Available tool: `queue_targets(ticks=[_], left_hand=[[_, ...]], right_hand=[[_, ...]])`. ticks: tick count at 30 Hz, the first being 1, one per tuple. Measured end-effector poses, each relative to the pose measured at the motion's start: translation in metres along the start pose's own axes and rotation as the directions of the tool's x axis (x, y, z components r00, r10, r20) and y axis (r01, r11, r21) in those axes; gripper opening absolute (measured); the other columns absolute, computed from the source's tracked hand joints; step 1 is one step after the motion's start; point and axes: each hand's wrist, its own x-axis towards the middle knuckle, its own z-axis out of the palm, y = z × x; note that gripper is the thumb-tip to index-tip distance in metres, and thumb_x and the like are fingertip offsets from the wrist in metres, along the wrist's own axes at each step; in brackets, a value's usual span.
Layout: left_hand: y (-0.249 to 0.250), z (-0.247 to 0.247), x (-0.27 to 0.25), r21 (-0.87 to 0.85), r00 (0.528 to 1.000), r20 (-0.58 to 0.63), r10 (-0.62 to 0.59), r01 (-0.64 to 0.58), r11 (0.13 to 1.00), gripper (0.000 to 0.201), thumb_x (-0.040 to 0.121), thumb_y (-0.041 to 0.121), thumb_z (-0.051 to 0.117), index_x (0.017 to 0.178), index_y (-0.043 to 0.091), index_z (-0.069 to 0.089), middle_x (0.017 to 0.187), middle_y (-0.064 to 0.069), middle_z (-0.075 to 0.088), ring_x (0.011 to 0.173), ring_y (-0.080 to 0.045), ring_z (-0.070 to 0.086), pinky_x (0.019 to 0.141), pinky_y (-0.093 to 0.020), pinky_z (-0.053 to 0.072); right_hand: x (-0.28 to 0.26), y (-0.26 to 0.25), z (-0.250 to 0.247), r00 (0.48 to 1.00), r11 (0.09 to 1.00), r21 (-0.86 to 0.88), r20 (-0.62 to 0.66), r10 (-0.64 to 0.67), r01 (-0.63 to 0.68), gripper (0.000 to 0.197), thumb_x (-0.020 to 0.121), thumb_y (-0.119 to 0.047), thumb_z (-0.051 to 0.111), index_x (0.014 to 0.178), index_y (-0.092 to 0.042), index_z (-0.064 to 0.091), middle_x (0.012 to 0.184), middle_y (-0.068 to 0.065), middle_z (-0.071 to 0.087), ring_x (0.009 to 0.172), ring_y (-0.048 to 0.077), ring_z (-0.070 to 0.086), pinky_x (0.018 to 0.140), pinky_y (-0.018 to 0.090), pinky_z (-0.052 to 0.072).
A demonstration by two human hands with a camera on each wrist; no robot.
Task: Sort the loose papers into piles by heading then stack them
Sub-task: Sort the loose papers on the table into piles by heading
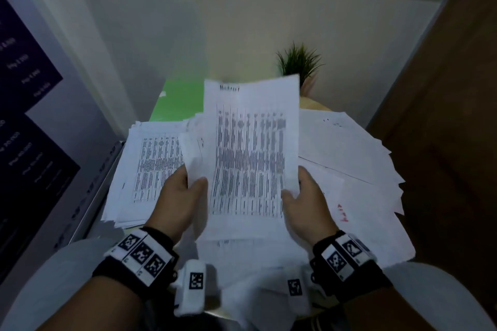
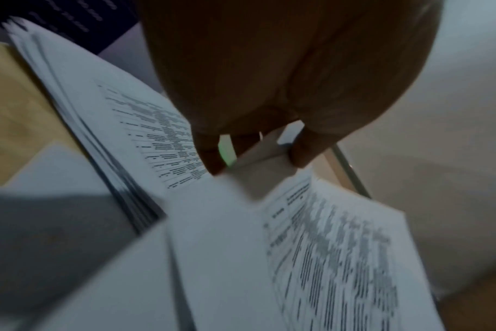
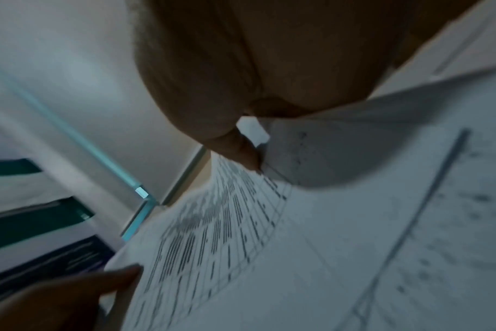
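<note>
Both hands hold up a printed sheet (image 1: 250, 158) with a heading and a dense table, tilted toward me. My left hand (image 1: 185, 188) pinches its left edge, thumb on the front. My right hand (image 1: 301, 193) grips the right edge the same way. The same held sheet (image 2: 326, 257) fills the lower left wrist view, and appears as the sheet (image 3: 227, 235) in the right wrist view. A pile of similar printed pages (image 1: 145, 166) lies on the left. A fanned spread of loose papers (image 1: 349, 153) lies on the right. More sheets (image 1: 255, 271) lie under my wrists.
A green folder (image 1: 177, 99) lies behind the piles, and a small potted plant (image 1: 298, 62) stands at the back. A dark poster (image 1: 24, 121) hangs on the left wall. A brown wooden panel (image 1: 443, 115) closes the right side. The pale wooden tabletop (image 2: 17, 116) shows beside the left pile.
</note>
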Motion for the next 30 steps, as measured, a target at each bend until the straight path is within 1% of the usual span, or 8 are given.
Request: queue_targets(ticks=[3, 6, 9, 13, 16, 21, 26, 30], left_hand=[[0.019, 0.005, -0.006, -0.014, 0.972, -0.093, 0.214, -0.217, 0.976, 0.018, 0.101, 0.01, 0.055, 0.106, 0.024, 0.065, 0.097, 0.012, 0.073, 0.099, -0.011, 0.069, 0.081, -0.034, 0.055], [0.038, 0.013, -0.015, -0.045, 0.9, -0.078, 0.429, -0.433, 0.9, 0.031, 0.1, 0.018, 0.049, 0.129, 0.022, 0.059, 0.119, 0.013, 0.07, 0.115, -0.008, 0.064, 0.098, -0.031, 0.053], [0.037, 0.019, -0.017, -0.093, 0.884, -0.015, 0.467, -0.466, 0.88, 0.037, 0.096, 0.015, 0.047, 0.128, 0.033, 0.049, 0.113, 0.025, 0.065, 0.112, -0.004, 0.062, 0.094, -0.025, 0.052], [0.022, 0.02, -0.012, -0.092, 0.914, 0.054, 0.402, -0.396, 0.913, 0.054, 0.088, 0.004, 0.049, 0.135, 0.028, 0.039, 0.118, 0.022, 0.061, 0.111, -0.003, 0.061, 0.091, -0.023, 0.053], [0.015, 0.019, -0.008, -0.057, 0.933, 0.092, 0.349, -0.345, 0.937, 0.057, 0.087, -0.002, 0.047, 0.129, 0.036, 0.04, 0.115, 0.021, 0.062, 0.107, -0.002, 0.063, 0.088, -0.025, 0.056], [0.006, 0.025, -0.005, 0.001, 0.976, 0.148, 0.158, -0.16, 0.987, 0.045, 0.094, -0.01, 0.041, 0.119, 0.029, 0.042, 0.103, 0.007, 0.065, 0.087, -0.006, 0.066, 0.068, -0.02, 0.055], [-0.017, 0.029, 0.002, 0.117, 0.99, 0.14, -0.004, -0.013, 0.993, 0.03, 0.1, 0.0, 0.042, 0.123, 0.02, 0.039, 0.096, -0.005, 0.061, 0.076, -0.018, 0.06, 0.058, -0.026, 0.051], [-0.046, 0.026, 0.012, 0.285, 0.991, 0.1, -0.092, 0.06, 0.957, 0.02, 0.103, 0.007, 0.044, 0.12, 0.015, 0.042, 0.097, -0.01, 0.061, 0.081, -0.023, 0.061, 0.075, -0.045, 0.056]], right_hand=[[-0.005, -0.017, -0.004, 0.977, 0.988, -0.006, -0.15, -0.154, 0.155, 0.049, 0.104, -0.005, 0.048, 0.151, -0.013, 0.04, 0.143, -0.01, 0.053, 0.119, -0.005, 0.051, 0.097, -0.001, 0.033], [-0.009, -0.03, -0.011, 0.918, 0.951, 0.042, -0.279, -0.282, 0.305, 0.043, 0.101, 0.001, 0.05, 0.143, -0.006, 0.043, 0.135, -0.006, 0.06, 0.122, -0.003, 0.056, 0.108, 0.013, 0.041], [-0.013, -0.029, -0.011, 0.911, 0.942, 0.111, -0.311, -0.271, 0.318, 0.05, 0.096, 0.006, 0.055, 0.143, -0.002, 0.039, 0.139, 0.0, 0.059, 0.134, 0.002, 0.051, 0.117, 0.027, 0.039], [-0.009, -0.016, -0.005, 0.911, 0.948, 0.13, -0.34, -0.232, 0.29, 0.063, 0.09, -0.006, 0.059, 0.148, -0.005, 0.034, 0.147, 0.008, 0.054, 0.14, 0.022, 0.05, 0.119, 0.049, 0.039], [-0.008, -0.011, -0.001, 0.929, 0.942, 0.207, -0.317, -0.192, 0.265, 0.058, 0.09, 0.013, 0.057, 0.13, -0.026, 0.046, 0.122, -0.015, 0.067, 0.117, 0.007, 0.065, 0.104, 0.032, 0.053], [-0.008, 0.0, 0.01, 0.958, 0.956, 0.222, -0.257, -0.131, 0.191, 0.046, 0.092, 0.013, 0.052, 0.122, -0.022, 0.053, 0.11, -0.024, 0.068, 0.105, -0.005, 0.064, 0.09, 0.01, 0.048], [-0.01, 0.016, 0.02, 0.994, 0.991, 0.136, -0.111, 0.014, 0.001, 0.044, 0.095, 0.003, 0.049, 0.123, -0.031, 0.049, 0.104, -0.016, 0.067, 0.075, -0.008, 0.063, 0.063, 0.006, 0.046], [-0.011, 0.032, 0.02, 0.967, 0.97, -0.044, 0.069, 0.243, -0.241, 0.034, 0.097, -0.01, 0.047, 0.122, -0.03, 0.057, 0.098, -0.004, 0.07, 0.079, 0.016, 0.07, 0.063, 0.025, 0.052]])
